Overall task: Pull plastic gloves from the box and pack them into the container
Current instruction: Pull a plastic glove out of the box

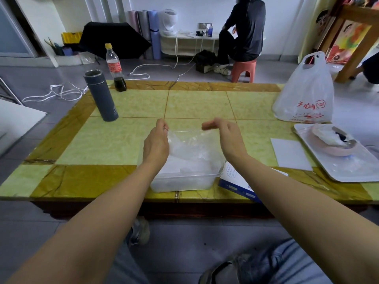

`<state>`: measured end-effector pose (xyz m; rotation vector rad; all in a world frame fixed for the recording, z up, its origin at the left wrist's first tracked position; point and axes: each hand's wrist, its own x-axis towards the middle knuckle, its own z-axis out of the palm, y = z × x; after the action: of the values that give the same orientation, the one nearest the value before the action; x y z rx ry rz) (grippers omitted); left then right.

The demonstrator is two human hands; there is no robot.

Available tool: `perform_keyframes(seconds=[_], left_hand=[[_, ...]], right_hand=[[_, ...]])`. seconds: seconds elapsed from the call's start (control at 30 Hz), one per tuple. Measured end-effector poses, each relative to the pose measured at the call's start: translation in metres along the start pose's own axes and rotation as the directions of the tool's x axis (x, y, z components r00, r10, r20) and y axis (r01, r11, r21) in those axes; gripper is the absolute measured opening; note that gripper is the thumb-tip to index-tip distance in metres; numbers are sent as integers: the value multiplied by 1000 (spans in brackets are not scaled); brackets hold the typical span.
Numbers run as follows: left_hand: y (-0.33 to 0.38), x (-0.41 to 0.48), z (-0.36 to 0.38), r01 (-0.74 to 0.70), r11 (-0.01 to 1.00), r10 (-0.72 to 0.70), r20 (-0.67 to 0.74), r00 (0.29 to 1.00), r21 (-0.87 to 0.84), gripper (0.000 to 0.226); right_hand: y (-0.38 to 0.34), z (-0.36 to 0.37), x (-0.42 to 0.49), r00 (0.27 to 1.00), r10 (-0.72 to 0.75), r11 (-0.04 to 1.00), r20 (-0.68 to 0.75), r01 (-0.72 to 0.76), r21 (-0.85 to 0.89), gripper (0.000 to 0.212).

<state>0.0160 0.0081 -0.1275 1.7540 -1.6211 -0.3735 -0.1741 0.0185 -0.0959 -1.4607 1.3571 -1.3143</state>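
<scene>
Left hand point(155, 144): raised over the container, its fingers point(162, 123) curled and pinching one upper corner of the plastic glove.
Right hand point(227, 136): level with the left, fingers point(208, 126) stretched out together and blurred; the glove's top edge runs up to them, but I cannot tell whether they clamp it.
Plastic glove point(188, 144): a clear sheet hanging between the two hands, its top edge drawn straight, its lower part drooping into the container.
Container point(184, 183): clear tub with more crumpled plastic inside, sitting close to the desk's near edge.
Box point(233, 181): blue and white, just beside the container on its right, under the right forearm, one corner at the near edge.
Desk point(123, 144): bare green tiles to the left of the container and beyond the hands.
Far left corner: grey flask point(102, 97) upright, cola bottle point(114, 68) behind it at the far edge, both well apart from the hands.
Right side: white bag point(303, 95) near the far edge, white card point(291, 153) lying flat, and a tray point(348, 171) along the right edge.
</scene>
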Motion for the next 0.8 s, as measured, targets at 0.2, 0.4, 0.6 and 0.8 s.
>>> perform_keyframes(seconds=[0.2, 0.4, 0.6, 0.8], left_hand=[[-7, 6, 14, -26, 1000, 25, 60, 998, 9, 16], [-9, 11, 20, 55, 995, -39, 188, 981, -82, 9], [-7, 12, 23, 175, 968, -130, 236, 963, -181, 2], [-6, 18, 21, 248, 958, -232, 119, 965, -146, 5]], right_hand=[[16, 13, 3, 853, 302, 940, 425, -193, -281, 31], [37, 29, 18, 935, 153, 798, 321, 74, -598, 30], [34, 42, 17, 707, 488, 703, 512, 29, -711, 57], [33, 42, 22, 938, 115, 744, 326, 136, -654, 12]])
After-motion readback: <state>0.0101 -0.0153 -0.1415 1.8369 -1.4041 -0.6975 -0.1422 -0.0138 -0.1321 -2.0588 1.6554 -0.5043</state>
